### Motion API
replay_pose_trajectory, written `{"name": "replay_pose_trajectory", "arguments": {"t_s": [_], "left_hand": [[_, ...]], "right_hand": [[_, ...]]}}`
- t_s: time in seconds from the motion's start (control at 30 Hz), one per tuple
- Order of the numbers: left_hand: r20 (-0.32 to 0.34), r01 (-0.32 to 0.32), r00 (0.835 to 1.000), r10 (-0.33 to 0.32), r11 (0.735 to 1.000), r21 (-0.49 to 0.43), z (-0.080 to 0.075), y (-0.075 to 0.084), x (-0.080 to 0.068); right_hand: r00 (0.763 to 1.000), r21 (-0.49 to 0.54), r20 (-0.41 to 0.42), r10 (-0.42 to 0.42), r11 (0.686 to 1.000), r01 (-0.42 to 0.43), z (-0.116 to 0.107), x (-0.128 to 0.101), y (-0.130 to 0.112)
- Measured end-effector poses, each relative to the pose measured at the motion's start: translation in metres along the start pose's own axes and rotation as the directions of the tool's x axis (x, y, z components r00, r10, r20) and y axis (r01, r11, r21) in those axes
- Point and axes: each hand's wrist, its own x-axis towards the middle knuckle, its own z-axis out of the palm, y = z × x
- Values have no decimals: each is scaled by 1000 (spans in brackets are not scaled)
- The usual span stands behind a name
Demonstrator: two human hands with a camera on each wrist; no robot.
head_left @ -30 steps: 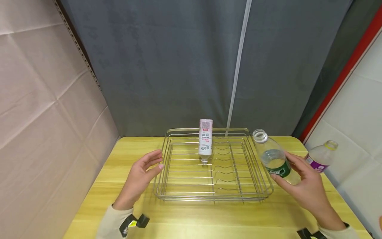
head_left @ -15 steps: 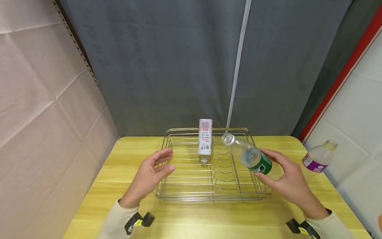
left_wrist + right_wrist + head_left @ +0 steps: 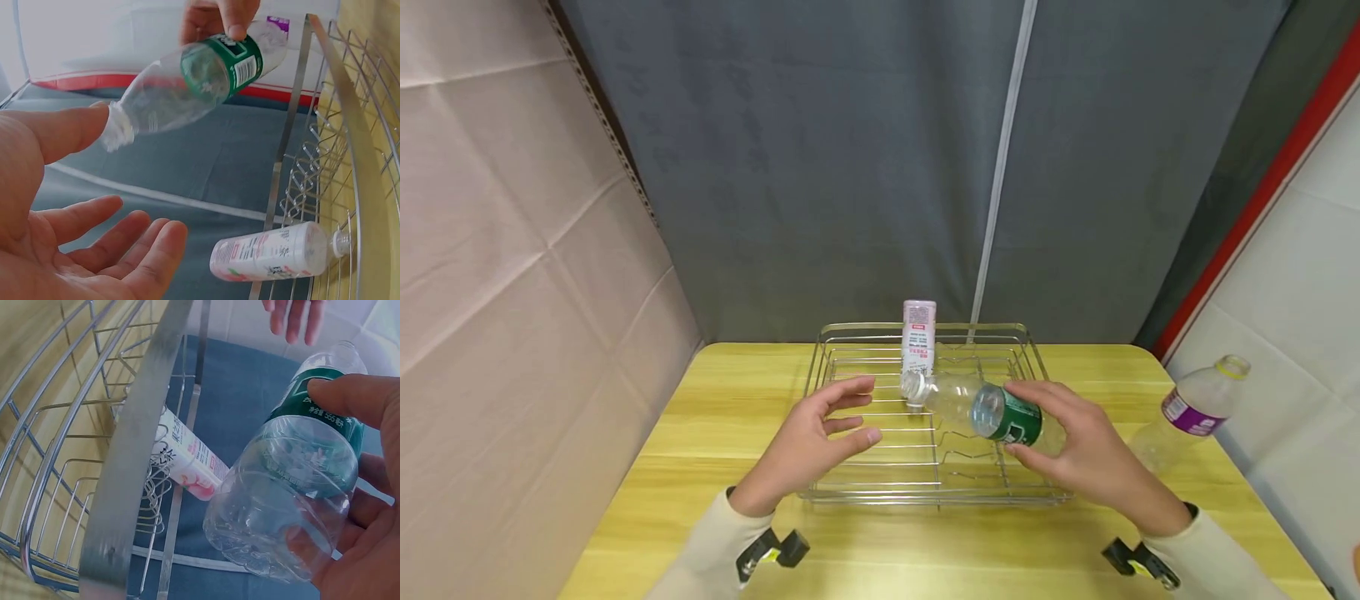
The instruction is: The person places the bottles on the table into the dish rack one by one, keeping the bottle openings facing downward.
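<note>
My right hand grips a clear plastic bottle with a green label round its lower half. The bottle is tilted nearly flat over the wire rack, its uncapped mouth pointing left. My left hand is held over the rack's left side, fingers spread and relaxed, holding nothing. In the left wrist view the bottle's neck overlaps the left thumb's tip. A white and pink bottle stands neck down in the rack, its lower part hidden behind the held bottle in the head view.
At the table's right side stands a clear bottle with a purple label and a yellow neck ring. The rack rests on a yellow wooden table. A grey curtain hangs behind, with light panels at both sides.
My right hand has carried the green-labelled bottle left from beside the rack to over it, tipping it flatter. My left hand has moved right, toward the bottle's neck.
</note>
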Motion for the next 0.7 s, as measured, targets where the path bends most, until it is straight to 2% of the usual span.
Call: {"name": "replay_pose_trajectory", "arguments": {"t_s": [0.27,0.5,0.7], "left_hand": [[53,-42,998,38,996,80,18,1,6],[108,-11,994,-7,986,166,26,1,11],[206,5,977,-46,980,197,32,0,14]], "right_hand": [[990,-55,42,-133,989,136,8,1,-6],[968,-93,96,-232,966,241,14,3,-13],[936,-117,139,-323,933,340,20,1,-17]]}}
